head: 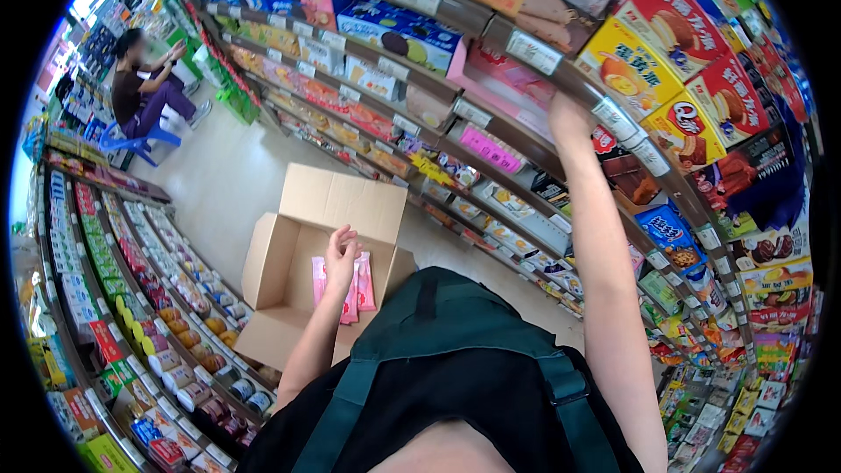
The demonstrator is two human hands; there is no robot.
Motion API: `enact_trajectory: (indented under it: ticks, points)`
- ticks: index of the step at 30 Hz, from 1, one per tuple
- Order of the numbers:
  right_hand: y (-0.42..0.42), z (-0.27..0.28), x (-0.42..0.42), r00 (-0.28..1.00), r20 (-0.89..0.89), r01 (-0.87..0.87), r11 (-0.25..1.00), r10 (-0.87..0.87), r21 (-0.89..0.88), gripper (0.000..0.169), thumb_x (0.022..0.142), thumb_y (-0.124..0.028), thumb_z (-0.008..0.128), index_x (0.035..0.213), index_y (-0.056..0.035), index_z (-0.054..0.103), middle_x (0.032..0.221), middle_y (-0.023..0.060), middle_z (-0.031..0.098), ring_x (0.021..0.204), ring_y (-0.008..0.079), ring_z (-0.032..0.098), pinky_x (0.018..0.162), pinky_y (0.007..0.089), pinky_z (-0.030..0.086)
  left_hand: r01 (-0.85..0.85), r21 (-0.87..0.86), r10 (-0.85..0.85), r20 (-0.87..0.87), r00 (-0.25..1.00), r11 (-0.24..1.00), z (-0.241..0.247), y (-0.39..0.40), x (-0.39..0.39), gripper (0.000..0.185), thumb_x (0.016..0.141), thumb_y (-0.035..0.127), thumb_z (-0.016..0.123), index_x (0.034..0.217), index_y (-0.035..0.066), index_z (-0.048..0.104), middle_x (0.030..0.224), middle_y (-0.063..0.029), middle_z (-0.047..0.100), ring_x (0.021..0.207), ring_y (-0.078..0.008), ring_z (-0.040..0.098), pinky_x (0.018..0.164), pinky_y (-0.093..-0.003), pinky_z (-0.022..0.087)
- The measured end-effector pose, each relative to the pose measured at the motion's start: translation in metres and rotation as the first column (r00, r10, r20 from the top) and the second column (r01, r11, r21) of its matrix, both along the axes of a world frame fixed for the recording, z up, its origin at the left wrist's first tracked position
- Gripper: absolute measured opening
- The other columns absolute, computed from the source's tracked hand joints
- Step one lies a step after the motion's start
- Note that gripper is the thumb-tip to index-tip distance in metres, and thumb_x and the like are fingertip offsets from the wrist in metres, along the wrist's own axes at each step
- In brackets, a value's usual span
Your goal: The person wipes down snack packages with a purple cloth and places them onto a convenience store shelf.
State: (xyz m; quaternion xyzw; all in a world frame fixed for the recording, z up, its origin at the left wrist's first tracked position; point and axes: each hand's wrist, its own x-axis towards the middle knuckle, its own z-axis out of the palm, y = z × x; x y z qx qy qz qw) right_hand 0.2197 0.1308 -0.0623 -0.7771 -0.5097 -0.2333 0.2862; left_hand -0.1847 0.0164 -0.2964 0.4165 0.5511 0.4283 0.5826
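Note:
A cardboard box stands below me with its flaps spread. Several slim pink packets lie inside it. My left hand hovers over these packets, its fingers loosely bent and apart, with nothing visible in them. My right hand reaches between two shelf levels, at the right end of a pink open-topped carton. Its fingers are hidden at the shelf, so what they touch cannot be made out. Pink packets show inside that carton.
Snack shelves with price strips curve along the right. Another shelf unit with jars and packs runs along the left. A person sits on a blue plastic chair farther down the aisle floor.

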Motion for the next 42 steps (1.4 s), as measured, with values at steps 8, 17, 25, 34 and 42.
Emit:
enact_trajectory:
  ticks: [8,17,25,34,42]
  points:
    - [-0.012,-0.001,0.025,0.967,0.255,0.113,0.873,0.013,-0.474,0.031,0.088,-0.026,0.045,0.105,-0.0045,0.060,0.099,0.0241,0.061,0.093,0.0420,0.058,0.079,0.0504,0.045,-0.283,-0.230,0.224,-0.251,0.942,0.931,-0.112,-0.072,-0.082,0.033,0.086,0.008,0.054,0.118,0.003,0.052,0.101,-0.0110,0.059,0.075,-0.0148,0.060,0.060,-0.0262,0.051]
    - [-0.055,0.009,-0.075,0.758,0.402,-0.421,0.856,0.513,-0.300,0.026,0.083,-0.009,0.057,0.109,-0.0078,0.061,0.109,0.0096,0.059,0.104,0.0280,0.054,0.089,0.0396,0.040,-0.424,-0.332,0.233,-0.486,0.843,0.842,-0.195,-0.106,-0.096,0.033,0.079,0.008,0.053,0.112,0.001,0.058,0.083,-0.0119,0.066,0.066,-0.0175,0.064,0.063,-0.0297,0.051]
    - [-0.123,-0.109,-0.173,0.392,-0.438,-0.850,0.136,0.809,-0.509,0.035,0.071,-0.001,0.062,0.104,-0.0097,0.058,0.115,0.0126,0.054,0.103,0.0317,0.055,0.087,0.0402,0.046,-0.438,-0.327,0.034,-0.768,0.640,0.837,-0.253,-0.120,-0.092,0.053,0.073,0.018,0.060,0.123,0.004,0.051,0.101,-0.0219,0.062,0.095,-0.0347,0.060,0.087,-0.0399,0.047]
    - [-0.143,-0.162,-0.160,0.488,-0.738,-0.839,0.017,0.467,-0.544,0.024,0.078,-0.004,0.060,0.103,-0.0074,0.059,0.112,0.0109,0.055,0.096,0.0313,0.058,0.080,0.0390,0.049,-0.346,-0.311,-0.101,-0.854,0.510,0.885,-0.276,-0.110,-0.077,0.066,0.074,0.012,0.065,0.133,0.002,0.037,0.122,-0.0192,0.050,0.113,-0.0335,0.048,0.092,-0.0415,0.042]
    - [-0.139,-0.190,-0.154,0.512,-0.774,-0.840,0.029,0.372,-0.542,0.024,0.080,-0.005,0.059,0.104,-0.0081,0.059,0.110,0.0095,0.056,0.095,0.0309,0.059,0.080,0.0393,0.049,-0.367,-0.492,-0.335,-0.846,0.414,0.790,-0.251,-0.081,-0.064,0.069,0.070,0.019,0.073,0.128,0.003,0.038,0.122,-0.0173,0.047,0.111,-0.0314,0.049,0.089,-0.0404,0.045]
